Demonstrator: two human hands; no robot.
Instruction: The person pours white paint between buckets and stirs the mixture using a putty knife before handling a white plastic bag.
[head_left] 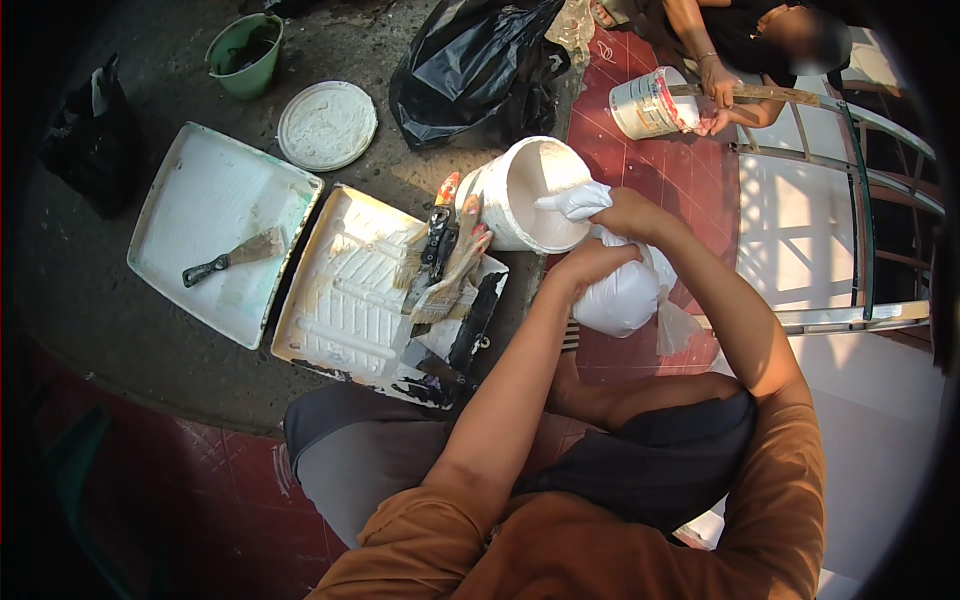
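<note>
Both hands are at a white plastic bag with a full, rounded lower part, beside a white bucket tipped towards me. My right hand is closed round the bag's narrow twisted end, which sticks out over the bucket's mouth. Just below, my left hand grips the upper part of the bag's bulge; most of its fingers are hidden. White residue coats the bucket's inside. Several brushes and a scraper rest across the near paint tray, against the bucket's left side.
Further left lies a second white tray with a putty knife in it. Behind stand a coated round lid, a green pail and a black plastic bag. At upper right another person handles a smaller bucket near a metal frame.
</note>
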